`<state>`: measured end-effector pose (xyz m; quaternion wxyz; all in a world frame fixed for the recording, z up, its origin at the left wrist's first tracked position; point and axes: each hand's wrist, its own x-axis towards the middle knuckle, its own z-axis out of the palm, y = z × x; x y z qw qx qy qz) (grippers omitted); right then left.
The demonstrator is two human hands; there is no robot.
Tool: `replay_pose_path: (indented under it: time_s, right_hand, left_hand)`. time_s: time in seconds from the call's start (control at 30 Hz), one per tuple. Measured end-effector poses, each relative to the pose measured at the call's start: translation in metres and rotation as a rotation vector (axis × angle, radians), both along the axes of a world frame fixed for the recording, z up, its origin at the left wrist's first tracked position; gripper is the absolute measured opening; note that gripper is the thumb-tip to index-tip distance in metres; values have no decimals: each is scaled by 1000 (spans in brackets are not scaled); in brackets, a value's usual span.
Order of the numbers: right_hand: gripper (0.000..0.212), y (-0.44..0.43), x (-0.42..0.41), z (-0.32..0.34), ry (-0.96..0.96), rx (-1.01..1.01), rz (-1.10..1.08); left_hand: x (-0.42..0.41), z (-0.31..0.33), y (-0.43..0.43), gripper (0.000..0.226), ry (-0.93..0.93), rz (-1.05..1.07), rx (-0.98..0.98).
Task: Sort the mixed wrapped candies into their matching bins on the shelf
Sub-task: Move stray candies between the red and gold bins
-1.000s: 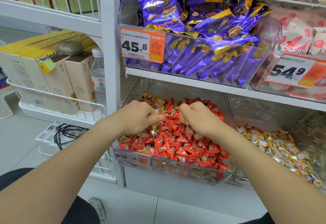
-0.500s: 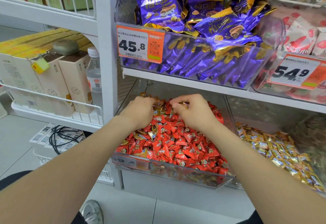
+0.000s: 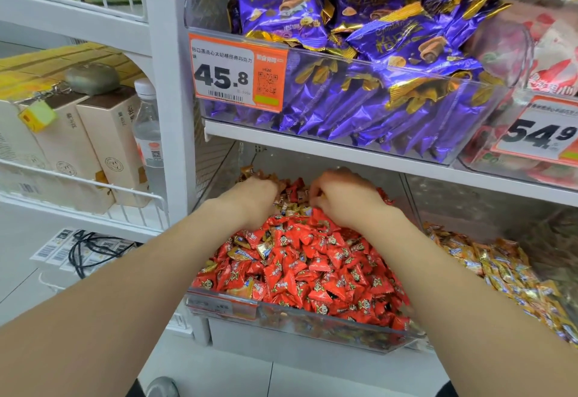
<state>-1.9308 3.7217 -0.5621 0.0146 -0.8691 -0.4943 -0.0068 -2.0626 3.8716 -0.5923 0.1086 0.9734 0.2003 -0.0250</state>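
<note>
Your left hand point(image 3: 255, 198) and right hand point(image 3: 347, 201) have reached deeper, to the brown-gold wrapped candies point(image 3: 292, 206) behind the red triangular wrapped candies point(image 3: 312, 271), which lie jumbled every way in the clear plastic bin point(image 3: 312, 324); your fingertips are buried, so neither grip can be told.

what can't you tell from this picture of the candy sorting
All in the head view:
- Left hand: fingers hidden behind the back of the hand, so any candy it holds is unseen.
- Right hand: fingertips curl down among the mixed candies; grip unclear.
- Lowest price label: blurred, unreadable.
- Gold candies: pile cut off by the right edge.
</note>
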Motion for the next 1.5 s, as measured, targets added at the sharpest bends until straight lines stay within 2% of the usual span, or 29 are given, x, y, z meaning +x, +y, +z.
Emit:
replay_pose_path:
  time_s: [0.2, 0.33, 0.47, 0.67, 0.8, 1.0, 1.1, 1.17, 1.23, 1.3, 1.4, 1.5]
  right_hand:
    - [31, -14, 6, 1, 14, -118, 43]
    - [24, -18, 8, 0, 127, 20, 48]
    - [16, -25, 9, 4, 247, 133, 84]
    - [28, -19, -6, -7, 101, 110, 48]
    - [37, -10, -10, -11, 117, 74, 32]
    - [21, 1, -1, -5, 275, -22, 66]
    - [17, -2, 1, 0, 393, 116, 20]
    - [11, -7, 1, 1, 493, 230, -25]
    - [11, -9, 0, 2, 567, 313, -55]
    - [13, -11, -1, 3, 539, 326, -59]
    - [23, -15, -6, 4, 462, 283, -53]
    - [30, -22, -10, 6, 516, 334, -75]
  left_hand:
    - [-15, 11, -1, 38, -106, 39, -136]
    - [-31, 26, -7, 33, -225, 37, -261]
    - [-39, 31, -13, 31, -264, 79, -371]
    - [-34, 34, -19, 19, -348, 139, -399]
    - [-26, 31, -21, 11, -336, 128, -379]
    - [-20, 26, -19, 12, -361, 145, -435]
    - [-20, 25, -19, 31, -383, 165, -498]
    - [-18, 25, -18, 22, -428, 223, -507]
    - [-16, 23, -16, 12, -471, 267, -478]
    - [-11, 19, -14, 10, -456, 250, -374]
    - [-1, 13, -15, 27, -320, 192, -190]
    - [6, 11, -24, 38, -158, 146, 1]
